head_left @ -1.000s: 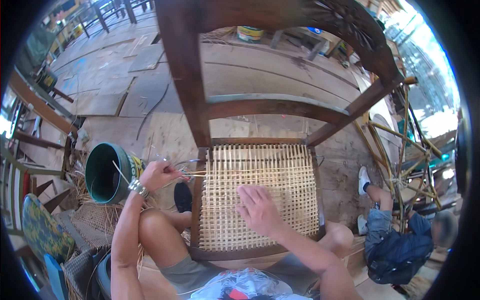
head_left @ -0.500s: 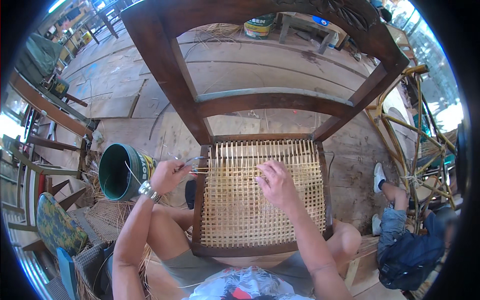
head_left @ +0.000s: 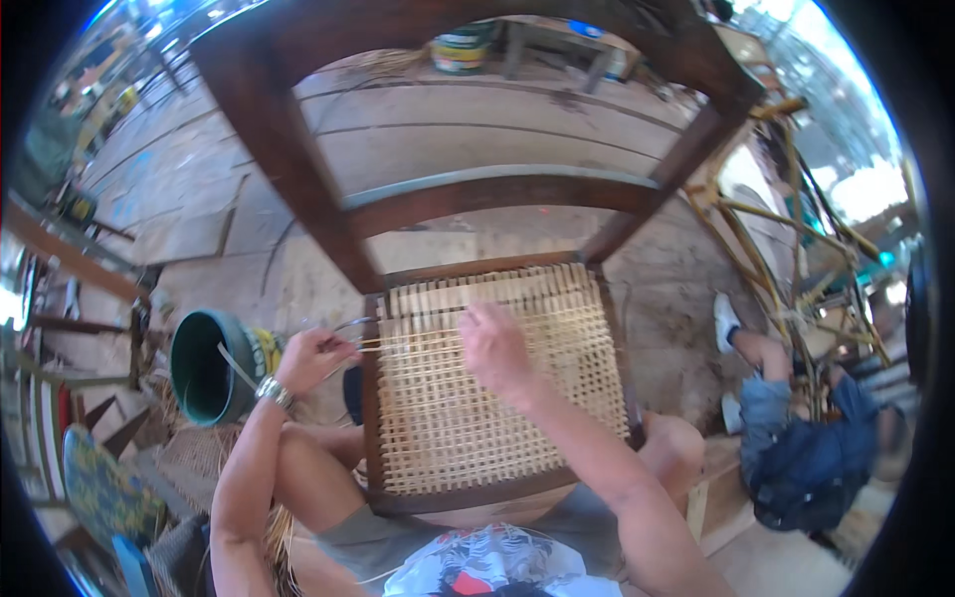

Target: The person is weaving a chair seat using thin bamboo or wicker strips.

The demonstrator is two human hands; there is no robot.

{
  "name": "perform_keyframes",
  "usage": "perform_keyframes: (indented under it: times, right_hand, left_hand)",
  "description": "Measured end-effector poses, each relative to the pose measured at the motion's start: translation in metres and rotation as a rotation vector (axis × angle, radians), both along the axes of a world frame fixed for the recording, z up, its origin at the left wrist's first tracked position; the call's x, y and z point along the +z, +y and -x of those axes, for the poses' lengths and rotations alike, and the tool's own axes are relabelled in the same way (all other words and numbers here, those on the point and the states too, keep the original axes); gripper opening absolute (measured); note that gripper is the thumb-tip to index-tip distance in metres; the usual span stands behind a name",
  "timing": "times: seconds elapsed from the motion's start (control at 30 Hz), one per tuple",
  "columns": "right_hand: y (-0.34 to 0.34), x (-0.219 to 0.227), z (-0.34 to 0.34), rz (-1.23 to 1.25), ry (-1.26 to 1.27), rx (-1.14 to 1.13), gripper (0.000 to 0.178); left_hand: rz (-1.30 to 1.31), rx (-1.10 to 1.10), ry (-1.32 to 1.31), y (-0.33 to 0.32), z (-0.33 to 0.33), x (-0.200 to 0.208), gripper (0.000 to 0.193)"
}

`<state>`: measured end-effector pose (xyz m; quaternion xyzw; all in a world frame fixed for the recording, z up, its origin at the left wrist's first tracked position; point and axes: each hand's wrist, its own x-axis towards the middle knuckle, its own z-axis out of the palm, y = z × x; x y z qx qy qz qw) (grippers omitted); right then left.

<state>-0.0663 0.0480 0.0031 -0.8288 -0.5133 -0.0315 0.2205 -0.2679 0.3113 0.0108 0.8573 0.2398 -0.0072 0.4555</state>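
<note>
A dark wooden chair [head_left: 497, 191] stands before me, its seat a woven panel of pale cane [head_left: 477, 438]. At the seat's left edge my left hand [head_left: 310, 362] is closed in a pinch on cane strands [head_left: 370, 345] that run across the frame into the weave. Beside those fingers a thin grey curved strip [head_left: 352, 321] reaches to the seat frame; what it is I cannot tell. My right hand [head_left: 494, 350] is over the upper middle of the weave. Its fingers look curled but are smeared by motion, and anything in them is hidden.
A dark green bucket [head_left: 204, 373] with a pale strip in it stands left of the chair. Right are a bamboo frame [head_left: 761, 249] and a seated person [head_left: 796, 448]. Another bucket [head_left: 463, 50] is at the back. A patterned cushion [head_left: 104, 488] lies lower left.
The whole view has shifted, with the chair now further left. Over the weave, my right hand has moved left and its fingers look more curled. My left hand keeps its place at the seat edge.
</note>
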Motion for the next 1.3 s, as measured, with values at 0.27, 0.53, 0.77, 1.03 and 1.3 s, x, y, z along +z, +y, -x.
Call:
perform_keyframes:
  times: [0.27,0.53,0.77,1.03,1.3]
  right_hand:
    - [-0.033,0.01,-0.011,-0.072,0.41,-0.069,0.016]
    - [0.013,0.032,-0.049,0.117,0.251,0.53,0.016]
    - [0.026,0.034,-0.067,0.306,0.385,0.567,0.012]
    - [0.03,0.032,-0.064,0.335,0.187,0.614,0.009]
    - [-0.002,0.039,-0.06,0.268,0.214,0.654,0.023]
  left_hand:
    - [-0.167,0.119,-0.009,-0.013,-0.022,0.026,0.024]
    - [-0.031,-0.033,0.043,-0.001,-0.008,0.008,0.025]
    - [0.38,-0.036,0.076,-0.004,-0.011,0.01,0.036]
    - [0.007,-0.042,0.153,-0.001,-0.018,0.005,0.033]
    - [-0.118,-0.01,0.112,-0.005,-0.022,0.014,0.036]
